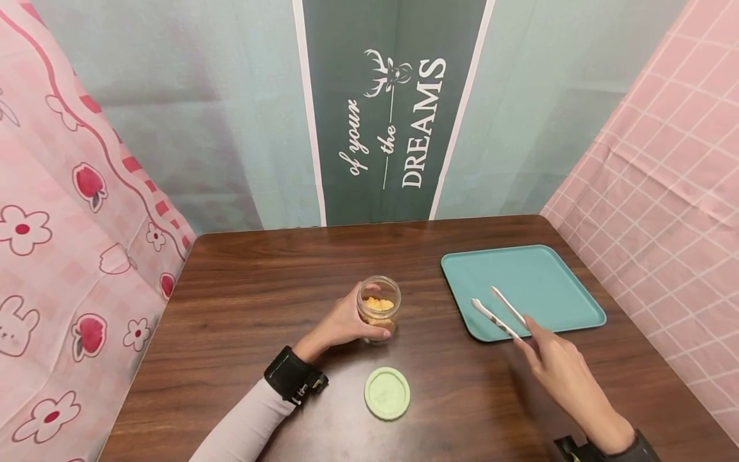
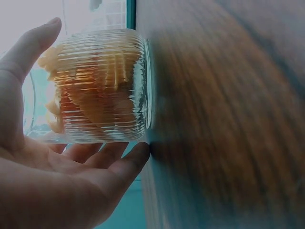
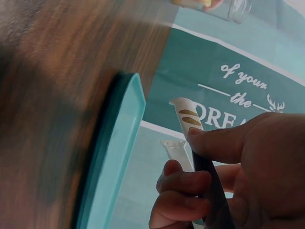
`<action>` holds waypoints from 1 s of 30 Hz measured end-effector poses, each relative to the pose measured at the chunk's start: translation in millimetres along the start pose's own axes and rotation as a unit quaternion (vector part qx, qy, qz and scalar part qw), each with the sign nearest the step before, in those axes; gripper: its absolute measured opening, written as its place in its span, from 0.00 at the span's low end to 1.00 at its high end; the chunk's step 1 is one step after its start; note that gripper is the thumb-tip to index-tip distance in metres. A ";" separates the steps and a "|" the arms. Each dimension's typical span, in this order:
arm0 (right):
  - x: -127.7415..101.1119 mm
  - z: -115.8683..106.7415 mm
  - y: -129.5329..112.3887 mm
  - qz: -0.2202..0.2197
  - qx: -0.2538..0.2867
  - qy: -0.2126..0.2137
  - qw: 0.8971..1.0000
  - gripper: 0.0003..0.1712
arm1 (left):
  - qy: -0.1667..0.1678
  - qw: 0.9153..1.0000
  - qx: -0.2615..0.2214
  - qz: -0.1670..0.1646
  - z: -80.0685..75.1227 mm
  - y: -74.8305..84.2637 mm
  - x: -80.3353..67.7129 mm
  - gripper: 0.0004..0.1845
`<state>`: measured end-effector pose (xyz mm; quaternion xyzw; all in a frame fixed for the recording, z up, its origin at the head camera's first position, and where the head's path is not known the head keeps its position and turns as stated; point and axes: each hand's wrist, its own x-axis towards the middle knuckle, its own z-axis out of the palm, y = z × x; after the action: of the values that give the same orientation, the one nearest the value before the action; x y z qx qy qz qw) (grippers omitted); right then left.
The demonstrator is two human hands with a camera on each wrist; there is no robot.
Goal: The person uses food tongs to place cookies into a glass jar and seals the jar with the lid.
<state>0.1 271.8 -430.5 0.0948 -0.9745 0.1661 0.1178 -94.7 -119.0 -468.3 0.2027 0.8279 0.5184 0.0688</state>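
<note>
We pinch the tongs (image 1: 500, 312) near their closed end in our right hand (image 1: 559, 366), tips spread over the teal tray (image 1: 568, 301); they look light and springy. Our left hand (image 1: 343, 321) wraps the ribbed glass jar (image 1: 378, 308) on the table (image 1: 260, 269), likely heavy, slick and breakable, so its sides suit best. The green lid (image 1: 387, 393) lies nearby.

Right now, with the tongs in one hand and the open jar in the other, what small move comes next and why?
Probably swing the white tongs from over the teal tray toward the ribbed glass jar. Its green lid lies off, orange pieces show inside, the left hand steadies it, and the right hand already grips the tongs.
</note>
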 end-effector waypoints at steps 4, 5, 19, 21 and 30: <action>-2.1 1.7 3.3 0.016 -0.001 -0.022 1.000 0.28 | -0.004 1.000 -0.002 0.002 0.0 -0.7 0.5 0.49; -2.8 2.5 4.2 0.016 -0.003 -0.024 1.000 0.27 | -0.005 1.000 -0.002 0.004 0.3 -1.4 0.8 0.49; -7.4 12.5 15.2 0.023 -0.006 -0.034 0.999 0.25 | -0.003 1.000 0.006 -0.004 0.8 -1.8 0.5 0.49; -7.4 14.4 16.3 0.026 -0.006 -0.036 0.999 0.24 | -0.003 1.000 0.008 -0.004 0.7 -1.9 0.4 0.49; -6.0 20.9 20.5 0.053 0.002 -0.058 0.997 0.26 | -0.008 1.000 0.002 -0.008 -0.1 -2.9 1.2 0.51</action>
<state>-2.9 284.3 -457.4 0.0527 -0.9830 0.1681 0.0521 -96.7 -119.7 -470.7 0.2008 0.8300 0.5143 0.0794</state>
